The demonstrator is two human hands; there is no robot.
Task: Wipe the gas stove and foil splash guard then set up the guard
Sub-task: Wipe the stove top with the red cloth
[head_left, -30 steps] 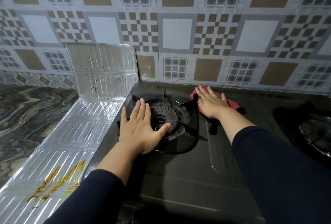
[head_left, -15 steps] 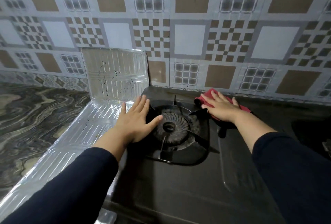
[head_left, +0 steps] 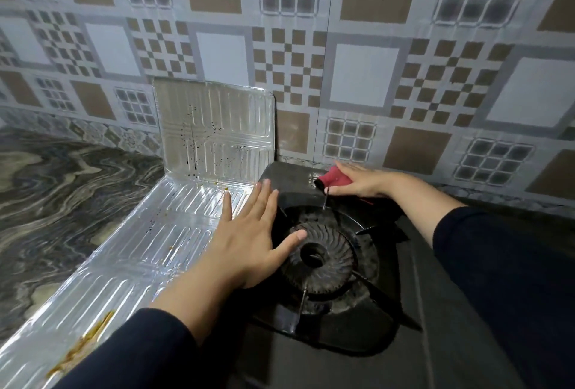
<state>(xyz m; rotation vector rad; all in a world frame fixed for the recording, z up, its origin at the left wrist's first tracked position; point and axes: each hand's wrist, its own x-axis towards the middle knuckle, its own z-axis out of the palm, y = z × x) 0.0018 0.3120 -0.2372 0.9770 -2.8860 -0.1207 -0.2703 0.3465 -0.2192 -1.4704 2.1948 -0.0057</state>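
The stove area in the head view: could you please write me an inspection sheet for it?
Surface: marbled countertop, bare where visible.
Job's things: black gas stove; burner with pan support in place. Foil splash guard lies flat left of the stove, its end panel upright at the wall, with dark specks and brown stains. Red cloth at the stove's back edge.
Clutter: nothing seen.
Grippers: left hand flat, fingers straight, on the stove's left edge beside the burner; right hand holds the cloth.
Cables: nothing seen.
Surroundings: patterned tile wall.
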